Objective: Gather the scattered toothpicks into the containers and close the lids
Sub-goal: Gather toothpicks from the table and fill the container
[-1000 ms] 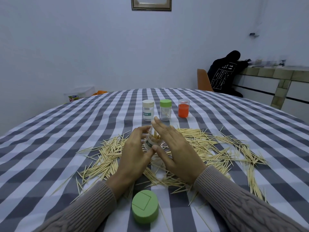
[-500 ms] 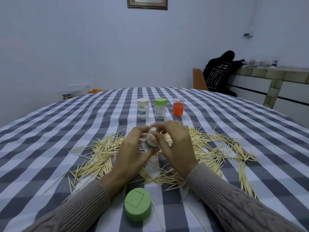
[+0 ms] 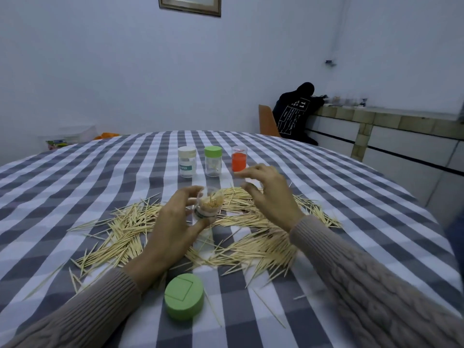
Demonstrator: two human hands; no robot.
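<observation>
Holding a small clear jar (image 3: 210,205) in the left hand (image 3: 173,229), fingers curled round it, jar tilted, lidless, packed with toothpicks. Right hand (image 3: 270,194) raised just right of the jar, apart from it, fingers loosely curled and blurred; cannot tell whether anything is pinched there. Scattered toothpicks (image 3: 251,247) lying in a wide band across the checked counter (image 3: 75,187), under and around both hands. Green lid (image 3: 184,299) flat on the counter near the left sleeve. Farther back, standing upright in a row: white-lidded jar (image 3: 187,161), green-lidded jar (image 3: 213,161), orange jar (image 3: 238,158). Beyond the counter, an orange chair (image 3: 267,121) with a dark-clothed person (image 3: 296,111) leaning at a tiled ledge.
</observation>
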